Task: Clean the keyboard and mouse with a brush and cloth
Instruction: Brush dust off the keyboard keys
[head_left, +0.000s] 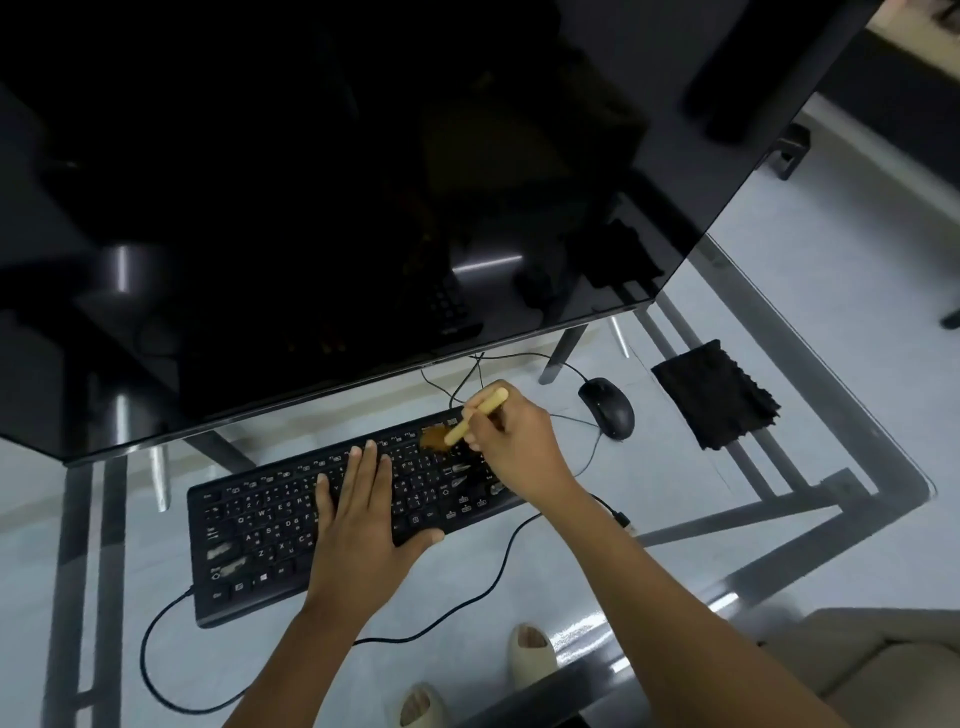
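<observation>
Right hand (511, 441) pinching brush (462, 423), bristles on right-hand keys of keyboard (260, 525); left hand (358, 512) spread flat, steadying middle keys. Best done with short, light strokes outward. Mouse (607, 408) and cloth (719, 397) waiting, right of keyboard.

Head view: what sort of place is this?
Probably a home or office computer desk: a glass table carrying a large dark monitor, a black keyboard and a wired mouse.
</observation>
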